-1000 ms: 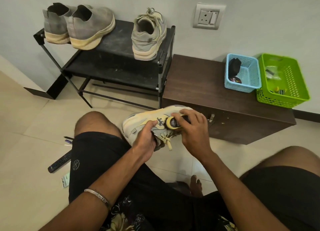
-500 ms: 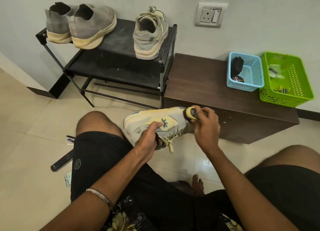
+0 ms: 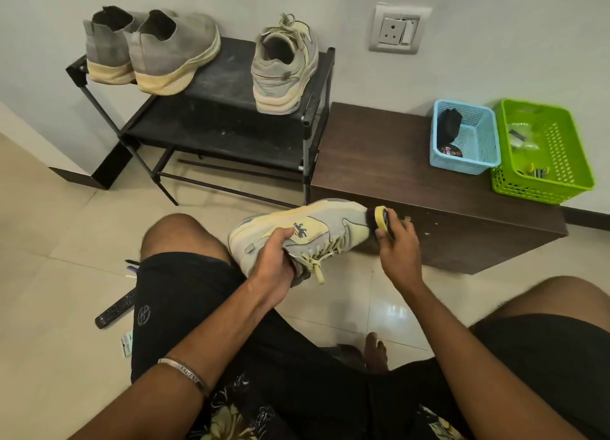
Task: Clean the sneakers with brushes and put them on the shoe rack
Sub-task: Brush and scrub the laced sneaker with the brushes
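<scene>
The brush (image 3: 379, 220) has slid toward three o'clock to the sneaker (image 3: 297, 231) toe, pinched by the right hand (image 3: 397, 248) while the left hand (image 3: 275, 261) grips the collar; brushing continues, racking at eleven o'clock likely follows.

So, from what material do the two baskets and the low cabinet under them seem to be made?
The blue basket and the green basket look like moulded plastic: bright uniform colour and perforated lattice walls. The low cabinet looks like dark wood or wood-look laminate with a matt finish: faint grain lines run along its top. Which one cannot be told.
</scene>
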